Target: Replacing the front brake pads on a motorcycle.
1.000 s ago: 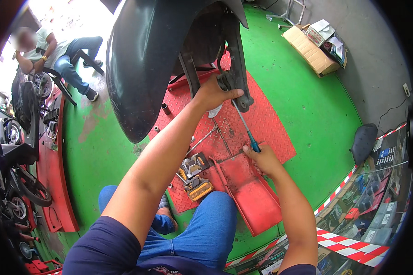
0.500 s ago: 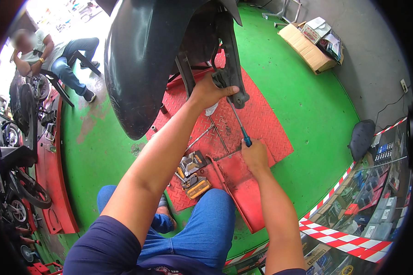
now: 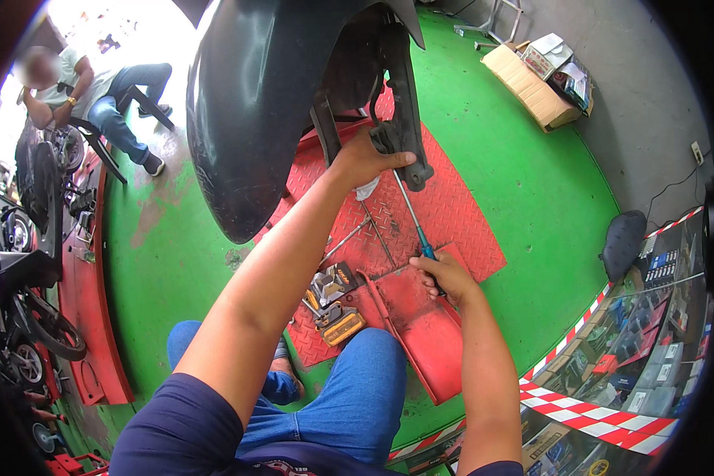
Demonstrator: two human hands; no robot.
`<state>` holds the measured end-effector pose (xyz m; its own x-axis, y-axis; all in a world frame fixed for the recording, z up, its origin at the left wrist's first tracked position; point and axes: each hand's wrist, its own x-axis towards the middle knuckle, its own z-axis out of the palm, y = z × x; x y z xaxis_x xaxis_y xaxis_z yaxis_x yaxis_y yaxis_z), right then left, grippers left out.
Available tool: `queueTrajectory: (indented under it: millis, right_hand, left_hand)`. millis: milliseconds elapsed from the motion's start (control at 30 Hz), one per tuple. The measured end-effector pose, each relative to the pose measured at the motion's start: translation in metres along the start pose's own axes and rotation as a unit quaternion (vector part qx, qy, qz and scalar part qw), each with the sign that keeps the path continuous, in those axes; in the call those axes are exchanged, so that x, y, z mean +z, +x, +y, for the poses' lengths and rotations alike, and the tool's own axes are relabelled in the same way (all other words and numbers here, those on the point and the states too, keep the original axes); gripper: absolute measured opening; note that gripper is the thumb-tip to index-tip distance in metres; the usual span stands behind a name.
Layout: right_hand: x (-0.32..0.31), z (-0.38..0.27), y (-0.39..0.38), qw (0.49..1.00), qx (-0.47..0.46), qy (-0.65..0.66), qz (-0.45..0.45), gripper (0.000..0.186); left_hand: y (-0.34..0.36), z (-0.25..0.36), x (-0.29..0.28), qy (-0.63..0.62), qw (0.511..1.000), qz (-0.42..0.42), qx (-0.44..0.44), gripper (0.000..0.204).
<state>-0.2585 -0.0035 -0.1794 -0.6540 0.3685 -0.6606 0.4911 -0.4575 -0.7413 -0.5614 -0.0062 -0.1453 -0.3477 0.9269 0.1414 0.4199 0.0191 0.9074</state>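
Note:
A black front fender (image 3: 242,111) and a dark fork leg (image 3: 405,95) of a motorcycle hang before me, with no wheel between the legs. My left hand (image 3: 357,163) is closed round a dark part like a brake caliper (image 3: 384,136) at the fork's lower end, its thumb across the fork. In my right hand (image 3: 450,278) is a screwdriver (image 3: 427,246) with a teal handle, gripped below the fork. Its long shaft slants up to the caliper; the tip is hidden by my left hand.
Under the fork lies a red diamond-plate platform (image 3: 468,222) with a T-shaped wrench (image 3: 365,230) and a yellow-black power tool (image 3: 339,322). A red panel (image 3: 420,321) adjoins it. Rightward stands a glass display case (image 3: 635,341); a seated person (image 3: 95,87) and motorcycles are leftward.
My right hand has shifted slightly down and right, its fingers loosened and resettled along the screwdriver's handle. The fender and fork have swung a little rightward; my left hand keeps its hold.

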Motion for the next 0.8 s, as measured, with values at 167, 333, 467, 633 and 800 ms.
queueTrajectory:
  millis: [167,333,467,633,800]
  right_hand:
    - [-0.006,0.004,-0.004,0.989,-0.015,0.127,-0.072,0.027]
    - [-0.016,-0.002,-0.005,0.976,0.042,0.169,-0.129,0.027]
    - [-0.012,-0.011,-0.01,0.976,0.025,0.163,-0.142,0.029]
    - [0.001,-0.018,-0.014,0.999,-0.027,-0.042,0.006,0.037]
    - [0.005,-0.013,-0.004,0.946,-0.108,-0.256,0.17,0.041]
  left_hand:
    - [-0.01,0.007,0.003,0.02,0.996,0.079,-0.033,0.055]
    - [-0.009,0.011,-0.001,-0.023,0.999,0.034,-0.018,0.063]
    - [-0.005,0.011,-0.004,-0.075,0.996,-0.045,-0.011,0.071]
    - [-0.01,0.009,-0.002,-0.002,1.0,0.017,-0.017,0.07]
    - [-0.009,0.006,-0.001,0.038,0.998,0.033,-0.032,0.097]
